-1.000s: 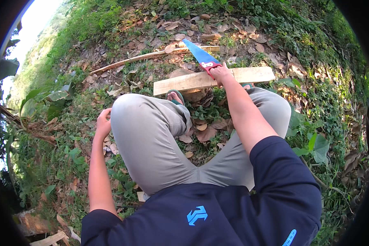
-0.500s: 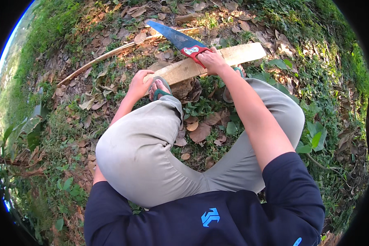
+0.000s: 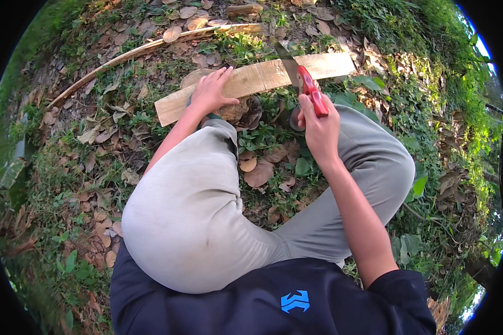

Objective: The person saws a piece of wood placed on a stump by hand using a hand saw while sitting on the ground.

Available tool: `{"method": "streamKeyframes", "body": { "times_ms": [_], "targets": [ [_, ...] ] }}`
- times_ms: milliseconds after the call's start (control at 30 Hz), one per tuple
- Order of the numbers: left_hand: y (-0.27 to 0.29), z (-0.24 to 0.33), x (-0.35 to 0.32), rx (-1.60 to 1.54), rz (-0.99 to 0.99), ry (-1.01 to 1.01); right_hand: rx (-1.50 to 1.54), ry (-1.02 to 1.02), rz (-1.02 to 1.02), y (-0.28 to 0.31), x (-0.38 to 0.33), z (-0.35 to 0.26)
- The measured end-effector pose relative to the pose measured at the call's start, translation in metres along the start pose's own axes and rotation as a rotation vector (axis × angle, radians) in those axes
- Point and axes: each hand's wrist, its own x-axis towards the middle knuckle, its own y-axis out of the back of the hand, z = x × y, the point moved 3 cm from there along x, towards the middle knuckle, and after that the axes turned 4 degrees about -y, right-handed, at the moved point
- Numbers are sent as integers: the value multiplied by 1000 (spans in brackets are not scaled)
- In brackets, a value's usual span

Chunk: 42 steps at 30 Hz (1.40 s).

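Note:
A pale wooden plank (image 3: 251,81) lies slanted across the ground in front of my feet, its right end farther away. My left hand (image 3: 211,94) rests on its left part, fingers stretched out and thumb spread along the near edge. My right hand (image 3: 322,127) is closed around the red handle of a handsaw (image 3: 314,95). The saw's blade stands roughly edge-on over the plank's right part and points away from me. Whether its teeth touch the wood I cannot tell. A thin line crosses the plank between my hands.
Behind the plank a long curved strip of wood (image 3: 123,57) lies on the leaves. A stone-like lump (image 3: 236,111) sits under the plank beside my left foot. Dry leaves (image 3: 259,174) and low green plants cover the ground. My bent knees flank the space before me.
The saw has turned from lying flat, pointing left, to pointing away over the plank. My left hand has shifted from the plank's left end onto its top, fingers spreading. The plank now reaches farther left.

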Motion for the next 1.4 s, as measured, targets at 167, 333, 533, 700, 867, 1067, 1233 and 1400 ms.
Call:
{"method": "streamKeyframes", "body": {
  "times_ms": [167, 333, 533, 700, 867, 1067, 1233, 1400],
  "targets": [
    [-2, -2, -3, 10, 10, -22, -189, 138, -1, 12, -40, 10],
    [0, 4, -5, 39, 21, 3, -283, 205, 62, -6, -38, 19],
    [0, 3, -8, 22, 67, -2, -142, 29, 28, 5, -45, 47],
    [1, 4, -11, -8, 80, 3, -41, 47, 19, 7, -41, 53],
    [3, 5, -10, -8, 108, -22, -79, 109, 42, 4, -46, 66],
    [1, 6, -12, 9, 103, -10, -203, 167, 54, 5, -51, 71],
    [1, 4, -12, 14, 135, -39, -427, 425, 12, -1, -63, 39],
    [3, 7, -11, 2, 108, -27, -391, 354, -7, 1, -64, 27]
  ]
}}
